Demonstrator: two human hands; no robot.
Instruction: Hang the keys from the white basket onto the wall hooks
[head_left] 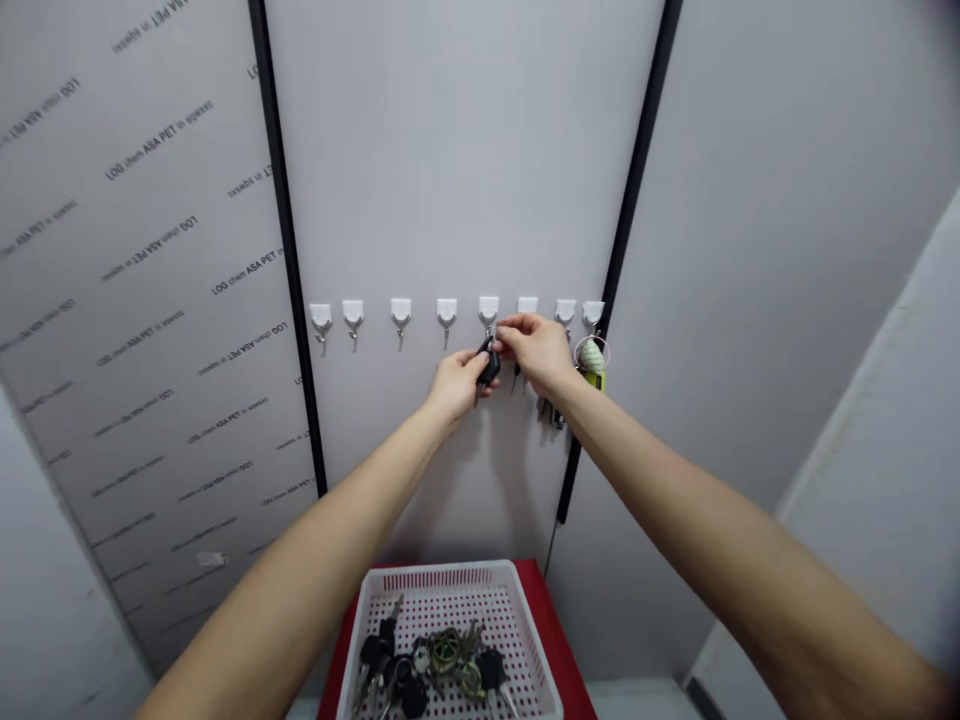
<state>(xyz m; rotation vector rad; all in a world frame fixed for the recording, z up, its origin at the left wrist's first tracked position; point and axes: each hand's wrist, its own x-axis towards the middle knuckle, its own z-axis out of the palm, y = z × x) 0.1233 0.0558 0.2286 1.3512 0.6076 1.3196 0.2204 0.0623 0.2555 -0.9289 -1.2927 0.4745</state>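
Observation:
A bunch of black-headed keys [490, 369] hangs between my two hands, just below the fifth wall hook [489, 308] from the left. My left hand [459, 385] is closed on the keys from the left side. At the top of the bunch, the fingertips of my right hand [538, 350] pinch its ring, close against the hook; whether the ring is over the hook I cannot tell. Behind my right hand and wrist, more keys [551, 412] hang on the wall, partly hidden. A pink ring with a pale green charm [592, 355] hangs at the rightmost hook [593, 312].
Bare white hooks [401, 312] line the panel to the left. Below stands a white perforated basket [536, 660] with several bunches of keys [446, 655], on a red surface [559, 640]. Black strips [289, 250] edge the wall panel.

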